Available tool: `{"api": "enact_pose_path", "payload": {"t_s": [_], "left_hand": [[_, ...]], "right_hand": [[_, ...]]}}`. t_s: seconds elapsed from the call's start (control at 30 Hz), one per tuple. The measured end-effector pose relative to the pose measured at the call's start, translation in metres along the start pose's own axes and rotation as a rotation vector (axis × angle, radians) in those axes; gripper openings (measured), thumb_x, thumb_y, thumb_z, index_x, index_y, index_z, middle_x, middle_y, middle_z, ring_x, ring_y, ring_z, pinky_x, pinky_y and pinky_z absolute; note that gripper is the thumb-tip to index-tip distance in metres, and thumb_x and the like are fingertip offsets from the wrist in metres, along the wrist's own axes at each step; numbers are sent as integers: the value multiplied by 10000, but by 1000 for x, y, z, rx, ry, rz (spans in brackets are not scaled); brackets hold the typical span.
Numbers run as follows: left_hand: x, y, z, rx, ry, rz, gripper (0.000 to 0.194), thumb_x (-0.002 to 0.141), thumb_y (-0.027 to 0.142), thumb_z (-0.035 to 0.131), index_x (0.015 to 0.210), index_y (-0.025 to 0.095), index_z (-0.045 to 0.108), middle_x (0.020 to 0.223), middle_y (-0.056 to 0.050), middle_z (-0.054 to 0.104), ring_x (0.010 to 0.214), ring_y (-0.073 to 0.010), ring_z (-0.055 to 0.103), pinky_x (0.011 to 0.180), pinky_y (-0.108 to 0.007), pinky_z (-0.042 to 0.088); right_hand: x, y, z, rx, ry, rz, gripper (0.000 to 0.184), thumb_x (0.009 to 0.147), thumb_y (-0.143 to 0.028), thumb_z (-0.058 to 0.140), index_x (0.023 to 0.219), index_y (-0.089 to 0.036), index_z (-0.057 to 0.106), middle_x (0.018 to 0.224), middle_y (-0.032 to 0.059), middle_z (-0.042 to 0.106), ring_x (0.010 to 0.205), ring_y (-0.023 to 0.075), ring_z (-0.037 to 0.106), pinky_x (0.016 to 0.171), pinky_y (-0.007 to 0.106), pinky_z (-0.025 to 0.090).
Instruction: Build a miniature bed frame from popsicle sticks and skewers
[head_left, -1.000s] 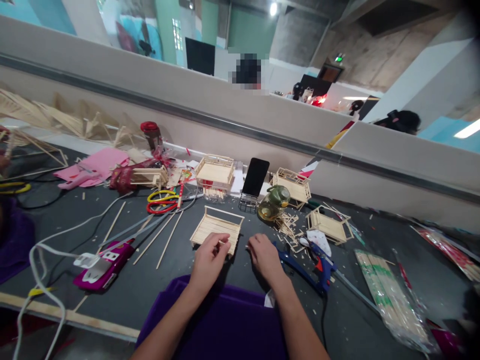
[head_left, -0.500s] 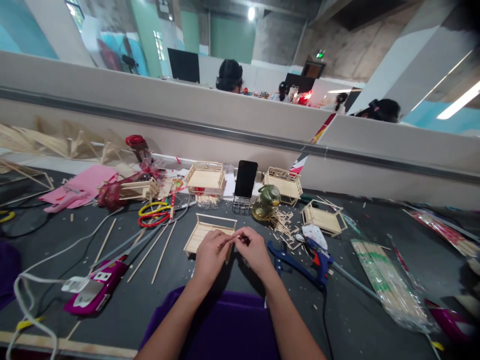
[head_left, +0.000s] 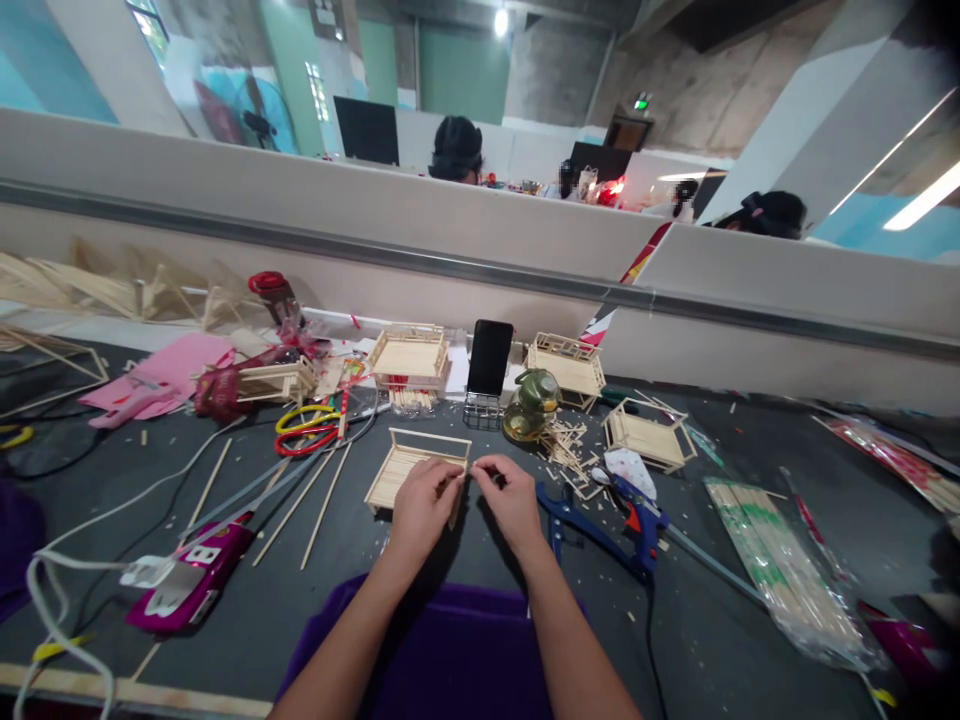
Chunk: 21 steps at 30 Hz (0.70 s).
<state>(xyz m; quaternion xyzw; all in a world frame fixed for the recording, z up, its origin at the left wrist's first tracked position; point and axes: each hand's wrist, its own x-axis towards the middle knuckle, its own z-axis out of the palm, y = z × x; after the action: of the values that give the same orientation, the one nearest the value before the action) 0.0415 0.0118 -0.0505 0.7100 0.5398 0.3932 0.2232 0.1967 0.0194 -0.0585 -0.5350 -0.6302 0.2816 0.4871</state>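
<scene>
Hands [head_left: 426, 502] [head_left: 512, 500] loosely curled, pinch nearly closed, any hold unclear, at edge of slatted, straight-railed pale-wood frame [head_left: 400, 470]

A stick bench [head_left: 397, 474] was set on the table [head_left: 720, 640]. Scissors [head_left: 306, 431] were put to its left, a glue gun [head_left: 646, 528] to its right, and a phone [head_left: 490, 357] on a stand [head_left: 482, 409] behind it.

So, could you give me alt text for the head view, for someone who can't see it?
A person's left hand, close beside the right hand, partly covers a small slatted wooden model on a dark tabletop. Behind stand a black phone and more wooden models; to the right lie a blue glue gun and wrapped sticks.
</scene>
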Motion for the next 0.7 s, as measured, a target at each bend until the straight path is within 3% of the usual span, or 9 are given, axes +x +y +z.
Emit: {"api": "enact_pose_path", "payload": {"t_s": [0.2, 0.7], "left_hand": [[8, -11, 6, -106, 25, -129, 201, 838, 178, 543, 985, 204, 678, 933, -45, 684, 844, -181, 633, 756, -290, 482], [22, -2, 11, -22, 47, -105, 156, 847, 195, 554, 849, 201, 710, 829, -34, 693, 786, -180, 627, 733, -290, 456]], "right_hand": [[7, 13, 5, -45, 38, 17, 183, 853, -316, 559, 847, -198, 698, 826, 29, 717, 721, 165, 637, 659, 257, 473], [13, 12, 18, -220, 34, -52, 193, 884, -260, 519, 823, -220, 698, 836, 30, 706, 790, 178, 627, 731, 267, 443]]}}
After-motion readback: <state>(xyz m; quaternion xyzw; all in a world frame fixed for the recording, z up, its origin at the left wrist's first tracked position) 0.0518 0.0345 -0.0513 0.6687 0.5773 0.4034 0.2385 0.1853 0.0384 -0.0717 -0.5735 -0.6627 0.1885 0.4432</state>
